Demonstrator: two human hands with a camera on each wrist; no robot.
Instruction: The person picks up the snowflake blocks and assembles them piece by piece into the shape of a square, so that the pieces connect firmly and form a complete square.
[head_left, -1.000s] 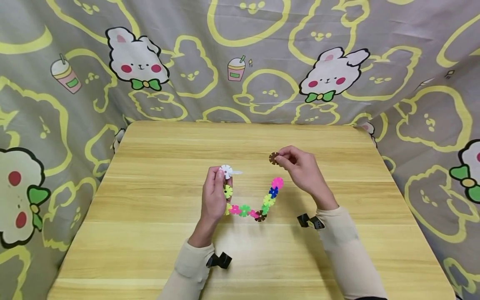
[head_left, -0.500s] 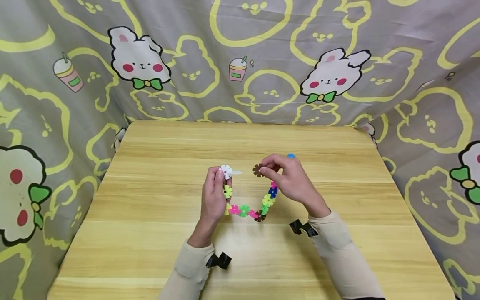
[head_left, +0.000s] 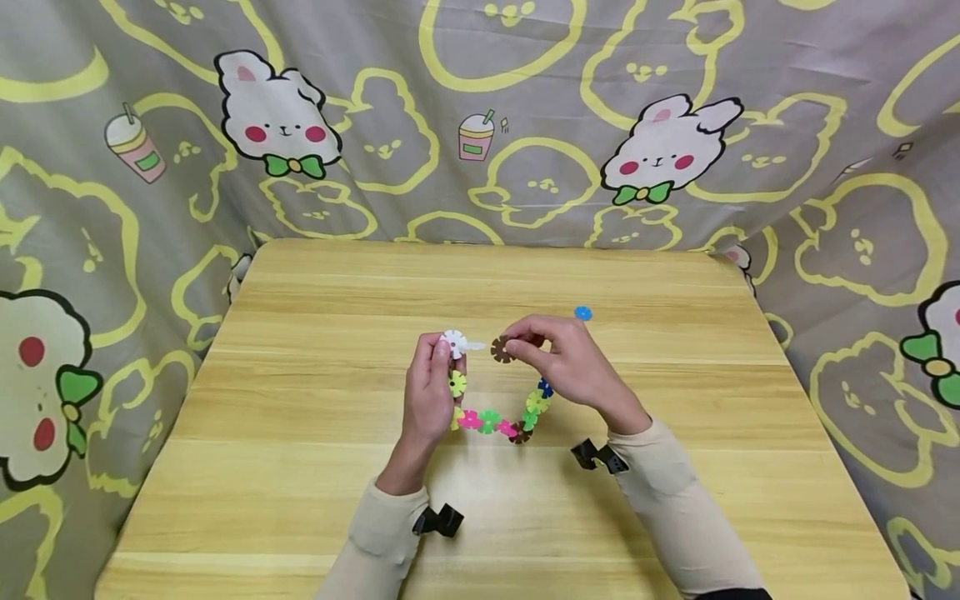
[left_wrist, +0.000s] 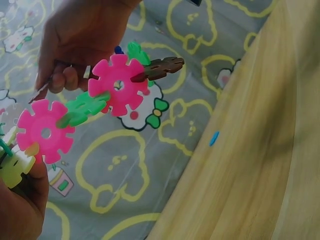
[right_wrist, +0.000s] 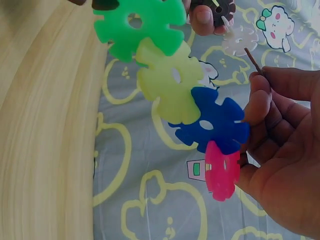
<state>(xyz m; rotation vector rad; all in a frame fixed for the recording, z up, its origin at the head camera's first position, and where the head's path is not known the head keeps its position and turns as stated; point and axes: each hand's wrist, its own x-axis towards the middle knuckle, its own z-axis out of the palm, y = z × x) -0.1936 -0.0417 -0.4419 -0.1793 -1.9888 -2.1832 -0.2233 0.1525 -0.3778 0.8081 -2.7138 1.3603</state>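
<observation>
My left hand [head_left: 429, 387] grips one end of a chain of slotted plastic snowflake discs, with a white disc [head_left: 452, 343] at the fingertips. A translucent disc [right_wrist: 242, 41] sticks out from it toward the right. From the left hand the chain curves through yellow, pink, a green disc [head_left: 489, 421], brown and a dark blue disc [right_wrist: 212, 120] to a pink end disc [right_wrist: 222, 172], which the right hand hides in the head view. My right hand [head_left: 568, 360] pinches a loose brown disc [head_left: 501, 348] between thumb and finger, its edge close beside the translucent disc.
A single blue disc [head_left: 582, 313] lies on the wooden table [head_left: 337, 292] beyond the right hand. Grey curtain [head_left: 397, 125] with cartoon prints hangs around the back and sides of the table. Small black cameras [head_left: 438, 521] are worn on both wrists.
My right hand has moved left and slightly toward the body, bringing the brown disc near the translucent one. This uncovers the blue disc on the table. The left hand stays in place.
</observation>
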